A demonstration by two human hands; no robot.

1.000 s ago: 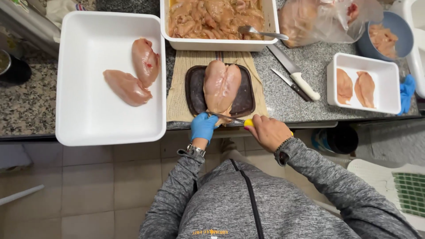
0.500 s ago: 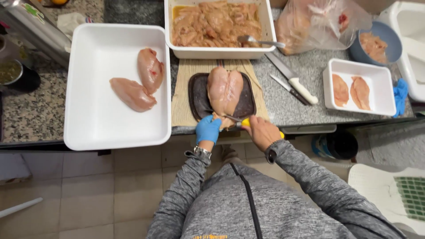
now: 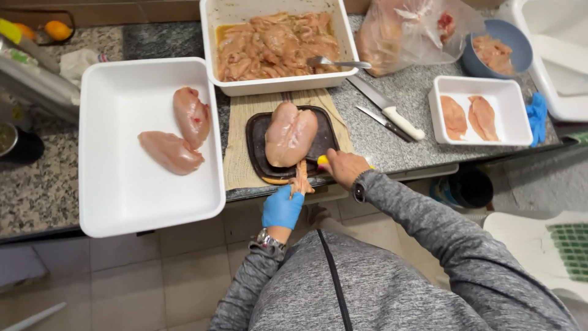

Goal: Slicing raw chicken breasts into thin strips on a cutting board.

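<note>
Raw chicken breast [image 3: 290, 133] is laid on a dark cutting board [image 3: 257, 138], itself on a woven mat [image 3: 236, 165] at the counter [image 3: 43, 178] edge. A pulled-off strip [image 3: 301, 179] hanging past the board's near edge is pinched by the gloved left hand [image 3: 283, 206]. A yellow-handled knife [image 3: 323, 160] is gripped in the closed bare right hand [image 3: 343, 167]; the blade is hidden. The meat is judged soft, floppy, slick and moderately heavy; best held at the thick end or pinned flat. Speckled granite surface, tiled floor below. Seen nearby: large white tray [image 3: 116, 202] with two breasts, tub of marinated pieces [image 3: 275, 43], small tray [image 3: 511, 132], spare knives [image 3: 392, 114].
</note>
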